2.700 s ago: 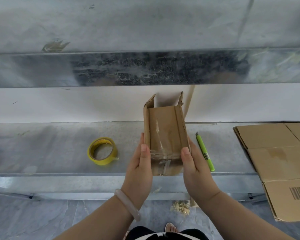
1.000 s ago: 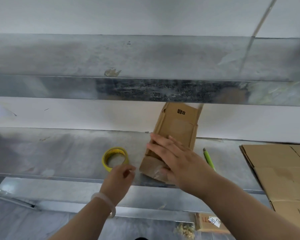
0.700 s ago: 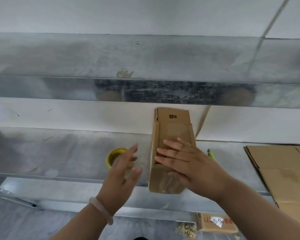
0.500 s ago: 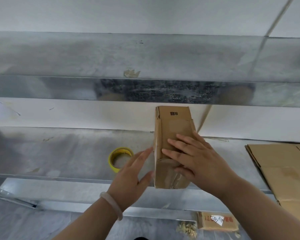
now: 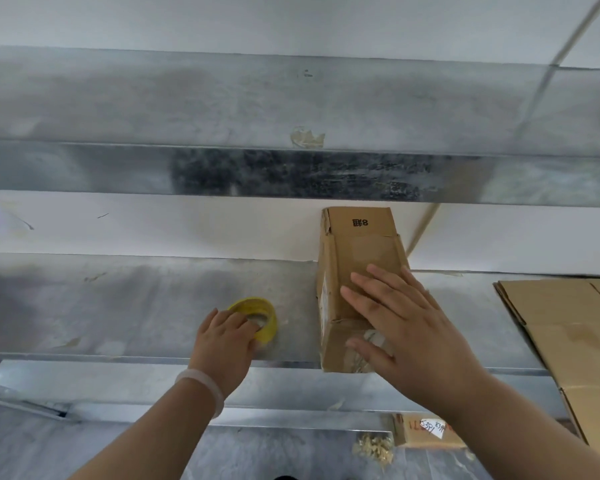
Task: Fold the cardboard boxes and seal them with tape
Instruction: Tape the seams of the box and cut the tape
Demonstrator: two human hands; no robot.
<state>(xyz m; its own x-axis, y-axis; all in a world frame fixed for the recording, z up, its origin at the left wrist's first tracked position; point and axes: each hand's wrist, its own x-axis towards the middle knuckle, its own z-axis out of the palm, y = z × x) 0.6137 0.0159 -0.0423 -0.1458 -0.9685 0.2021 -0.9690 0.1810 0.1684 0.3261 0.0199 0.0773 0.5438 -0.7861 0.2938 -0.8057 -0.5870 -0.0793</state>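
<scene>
Lying lengthwise on the metal bench [image 5: 118, 306], the box [image 5: 357, 251] sits right of centre, its near end at the bench's near edge and its far end by the white wall. The right hand [image 5: 409, 327] rests flat on its top, fingers straight and spread, thumb down over the taped near end. Left of the box, apart from it, lies the yellow tape [image 5: 269, 317]; the left hand [image 5: 222, 341] grasps it, fingers curled over its near rim. Flattened cardboard [image 5: 575, 327] lies on the bench's right end.
</scene>
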